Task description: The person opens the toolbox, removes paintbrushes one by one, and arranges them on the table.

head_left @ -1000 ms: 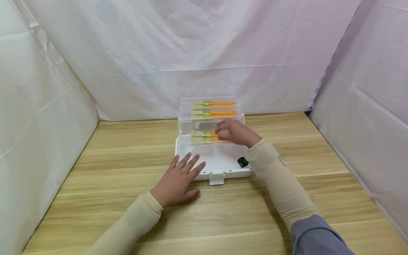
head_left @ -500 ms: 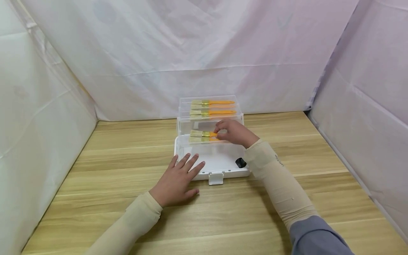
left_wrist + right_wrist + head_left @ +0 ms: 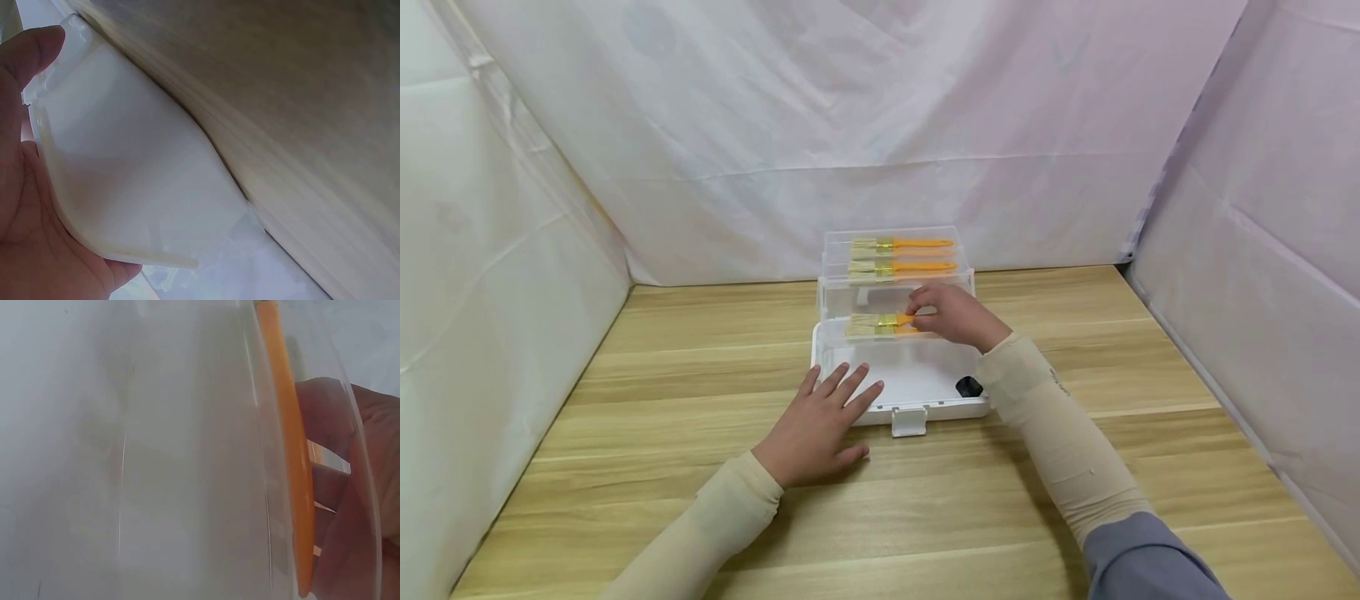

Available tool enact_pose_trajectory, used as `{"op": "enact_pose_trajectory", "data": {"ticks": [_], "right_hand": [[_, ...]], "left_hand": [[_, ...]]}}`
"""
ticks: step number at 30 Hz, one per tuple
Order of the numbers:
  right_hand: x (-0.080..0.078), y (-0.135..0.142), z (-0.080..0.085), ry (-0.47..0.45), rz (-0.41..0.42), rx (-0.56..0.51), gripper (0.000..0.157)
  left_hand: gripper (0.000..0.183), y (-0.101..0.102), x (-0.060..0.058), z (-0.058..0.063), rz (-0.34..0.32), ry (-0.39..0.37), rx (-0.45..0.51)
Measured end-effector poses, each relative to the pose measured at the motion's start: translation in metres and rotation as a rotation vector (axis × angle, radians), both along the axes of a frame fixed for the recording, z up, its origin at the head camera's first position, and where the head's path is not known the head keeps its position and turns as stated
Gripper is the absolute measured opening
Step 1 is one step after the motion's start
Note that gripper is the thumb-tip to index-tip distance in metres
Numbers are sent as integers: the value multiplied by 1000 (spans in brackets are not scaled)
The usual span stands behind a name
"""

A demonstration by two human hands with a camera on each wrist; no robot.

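A white plastic box (image 3: 940,412) with fold-out clear trays stands unfolded on the table. My left hand (image 3: 820,421) rests on its front left corner, fingers straight and spread; in the left wrist view, the thumb and palm lie against the white wall. My right hand (image 3: 958,315) pinches the orange handle of a flat paintbrush (image 3: 876,320) at the lower clear tray (image 3: 835,336). The right wrist view shows the handle (image 3: 294,450) through clear plastic, with fingers beside it. Two similar paintbrushes (image 3: 917,243) (image 3: 917,267) lie in the upper trays, bristles to the left.
A small black object (image 3: 969,387) lies in the box's right front part. A white latch (image 3: 909,422) hangs at the front. The wooden table (image 3: 700,333) is bordered by white cloth walls (image 3: 880,108) at the back and both sides.
The paintbrush in my right hand has sunk slightly toward the lower tray. My left hand stays on the box corner.
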State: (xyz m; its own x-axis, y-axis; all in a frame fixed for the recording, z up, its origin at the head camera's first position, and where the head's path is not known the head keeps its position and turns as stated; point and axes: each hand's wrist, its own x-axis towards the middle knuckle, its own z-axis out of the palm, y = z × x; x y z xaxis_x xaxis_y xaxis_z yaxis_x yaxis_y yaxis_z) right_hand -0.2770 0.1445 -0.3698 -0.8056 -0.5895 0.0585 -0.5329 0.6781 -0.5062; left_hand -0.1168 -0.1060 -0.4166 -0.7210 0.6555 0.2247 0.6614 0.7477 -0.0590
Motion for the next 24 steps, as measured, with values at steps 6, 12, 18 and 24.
{"op": "enact_pose_trajectory", "data": {"ticks": [6,12,18,24], "right_hand": [[0,4,-2,63,8,-48,8],[0,7,-6,104,30,-100,7],[5,11,0,110,36,-145,8],[15,17,22,117,52,-164,12]], "left_hand": [[84,0,0,1,5,-7,-16],[83,0,1,4,18,-31,-41],[84,1,2,3,18,-48,-34],[84,0,2,4,22,-49,-38]]}}
